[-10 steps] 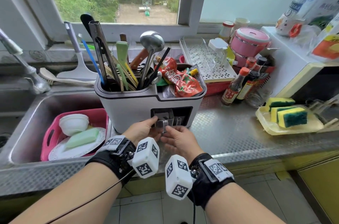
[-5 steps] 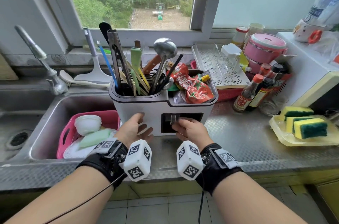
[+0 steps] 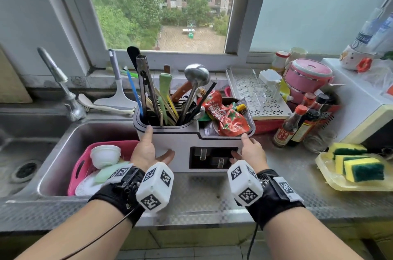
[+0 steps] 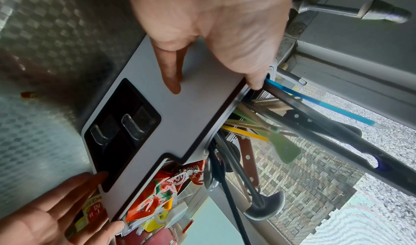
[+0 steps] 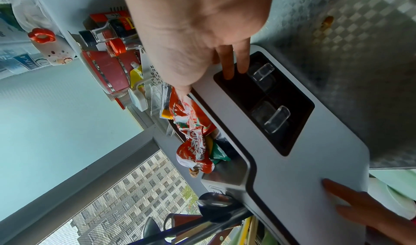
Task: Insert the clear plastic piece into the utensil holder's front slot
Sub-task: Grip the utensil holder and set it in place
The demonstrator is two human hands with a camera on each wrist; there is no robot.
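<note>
The white utensil holder (image 3: 180,145) stands on the steel counter, full of utensils and a red packet (image 3: 227,117). Its black front slot (image 3: 212,157) holds two clear plastic pieces (image 3: 203,153) (image 3: 220,163), which also show in the wrist views (image 4: 133,127) (image 5: 276,119). My left hand (image 3: 158,142) (image 4: 213,67) lies flat on the holder's front left, thumb on the rim. My right hand (image 3: 240,146) (image 5: 202,74) has its thumb on the right rim and its fingertips (image 5: 227,70) at the slot's right edge. Neither hand holds anything.
Left of the holder is the sink with a pink basket (image 3: 78,164) of dishes and a tap (image 3: 57,81). Sauce bottles (image 3: 287,130), a white drainer tray (image 3: 255,93) and a pink lunch box (image 3: 306,74) crowd the right. Sponges on a yellow tray (image 3: 327,174) sit at the far right.
Both hands were at the slot with a clear piece, then the right hand pressed there alone. Now the piece sits in the slot and the hands have spread to the holder's sides.
</note>
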